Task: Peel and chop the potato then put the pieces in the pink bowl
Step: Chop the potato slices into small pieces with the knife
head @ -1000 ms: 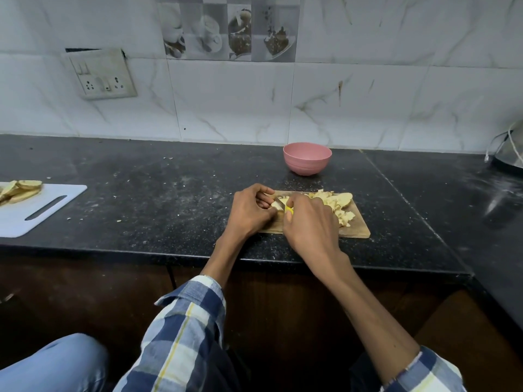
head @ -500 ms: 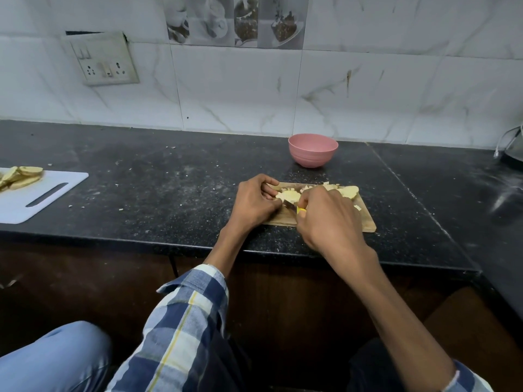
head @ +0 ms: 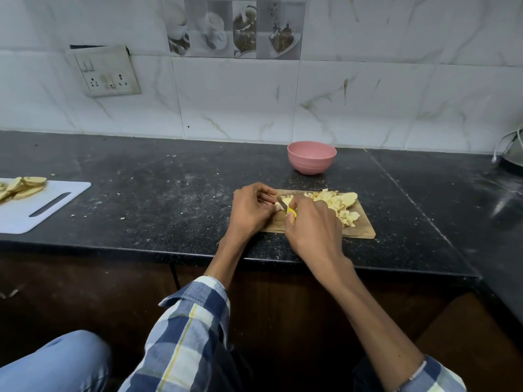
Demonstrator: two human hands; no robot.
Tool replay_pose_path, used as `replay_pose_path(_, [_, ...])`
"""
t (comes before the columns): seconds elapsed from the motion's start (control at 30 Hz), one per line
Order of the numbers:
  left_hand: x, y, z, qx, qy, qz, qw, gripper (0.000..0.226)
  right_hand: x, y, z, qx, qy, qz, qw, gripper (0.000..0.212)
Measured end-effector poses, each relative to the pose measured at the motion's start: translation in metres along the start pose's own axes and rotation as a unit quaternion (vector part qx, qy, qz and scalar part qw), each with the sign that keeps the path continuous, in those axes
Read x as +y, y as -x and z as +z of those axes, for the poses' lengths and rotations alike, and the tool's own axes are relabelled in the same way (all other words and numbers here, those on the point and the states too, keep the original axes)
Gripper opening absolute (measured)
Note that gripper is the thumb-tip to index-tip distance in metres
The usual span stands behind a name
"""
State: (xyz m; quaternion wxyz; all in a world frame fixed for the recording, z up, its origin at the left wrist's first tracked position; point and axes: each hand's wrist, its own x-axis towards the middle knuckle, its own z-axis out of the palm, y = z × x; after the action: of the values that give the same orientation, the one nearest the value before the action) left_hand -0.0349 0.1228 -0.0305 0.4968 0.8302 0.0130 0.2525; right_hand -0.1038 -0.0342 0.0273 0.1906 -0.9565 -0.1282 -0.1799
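Observation:
A small wooden cutting board [head: 359,230] lies near the counter's front edge. On it is a heap of pale chopped potato pieces [head: 335,200]. My left hand [head: 250,210] curls its fingers round a piece of potato [head: 286,200] at the board's left end. My right hand [head: 311,227] grips a knife with a yellow handle [head: 291,213], its blade down on that piece. The pink bowl [head: 311,157] stands behind the board, near the wall; its inside is hidden.
A white cutting board [head: 42,210] with brown peel slices [head: 21,186] lies at the far left. A socket plate [head: 106,70] is on the tiled wall. An appliance with a cable [head: 512,154] sits at the right edge. Crumbs dot the black counter.
The view has shifted slightly; both hands stay at the board's left end. The knife has moved a little on the potato piece.

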Motion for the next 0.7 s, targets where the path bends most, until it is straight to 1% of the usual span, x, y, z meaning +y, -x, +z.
replay_pose_path(0.13, [0.0,0.0,-0.001,-0.004,0.022,-0.017,1.0,0.03,0.0,-0.002,0.005,0.003,0.003,-0.008,1.0,0.024])
replay_pose_path(0.23, [0.0,-0.001,-0.001,-0.01,0.029,-0.022,0.999,0.03,0.0,-0.009,0.002,-0.016,0.003,-0.005,1.0,0.023])
replay_pose_path(0.33, [0.001,0.0,-0.002,-0.017,0.029,-0.025,0.999,0.03,0.0,-0.016,-0.006,-0.038,0.011,0.012,0.999,0.021])
replay_pose_path(0.47, [0.003,0.001,-0.003,-0.019,0.022,-0.024,0.999,0.03,0.001,-0.013,-0.012,-0.049,0.022,0.009,0.999,0.02])
replay_pose_path(0.6, [0.006,0.002,-0.003,-0.024,0.01,-0.021,0.999,0.029,0.003,-0.01,-0.016,-0.045,0.023,0.011,0.999,0.025])
replay_pose_path(0.7, [0.007,0.002,-0.003,-0.026,0.002,-0.022,0.999,0.028,0.003,-0.01,-0.019,-0.045,0.027,0.008,0.999,0.022])
